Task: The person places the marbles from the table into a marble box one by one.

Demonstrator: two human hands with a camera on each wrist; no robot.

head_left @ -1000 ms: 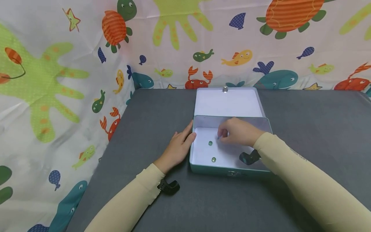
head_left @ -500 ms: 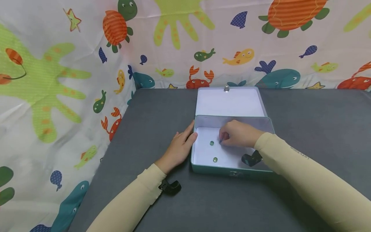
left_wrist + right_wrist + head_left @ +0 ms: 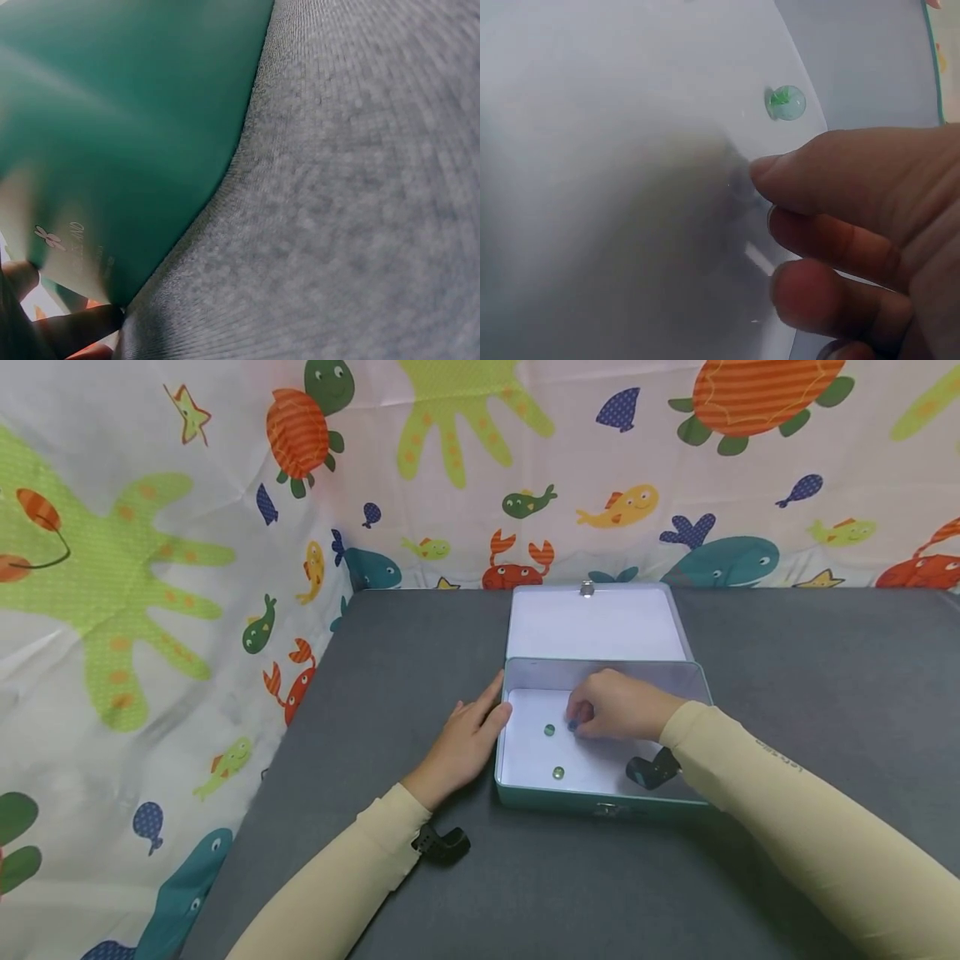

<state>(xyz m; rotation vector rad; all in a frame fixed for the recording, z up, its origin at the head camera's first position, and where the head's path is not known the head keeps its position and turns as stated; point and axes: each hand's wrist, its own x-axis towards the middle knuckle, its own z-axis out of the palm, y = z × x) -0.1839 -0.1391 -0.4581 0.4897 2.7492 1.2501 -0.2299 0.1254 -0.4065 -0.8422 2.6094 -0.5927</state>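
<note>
A teal tin box (image 3: 547, 796) with a white inside stands on the grey table, its lid (image 3: 596, 625) laid back. My left hand (image 3: 459, 747) rests against the box's left wall with fingers extended; the left wrist view shows its fingertips on the teal wall (image 3: 142, 127). Inside the box, my right hand (image 3: 622, 706) pinches a bluish clear marble (image 3: 573, 725) at thumb and fingertips, low over the floor. A green marble (image 3: 550, 730) lies just left of those fingertips, and a second green marble (image 3: 558, 772) lies nearer the front wall. One swirled green marble (image 3: 785, 103) shows in the right wrist view.
A metal clasp (image 3: 607, 809) sits on the box's front, and a catch (image 3: 587, 588) is on the lid's far edge. A sea-animal patterned cloth (image 3: 450, 527) hangs behind and to the left of the grey table (image 3: 420, 652).
The right hand's fingertips have come slightly lower and nearer the front of the box, and the bluish marble shows more plainly. The left hand keeps its place on the box.
</note>
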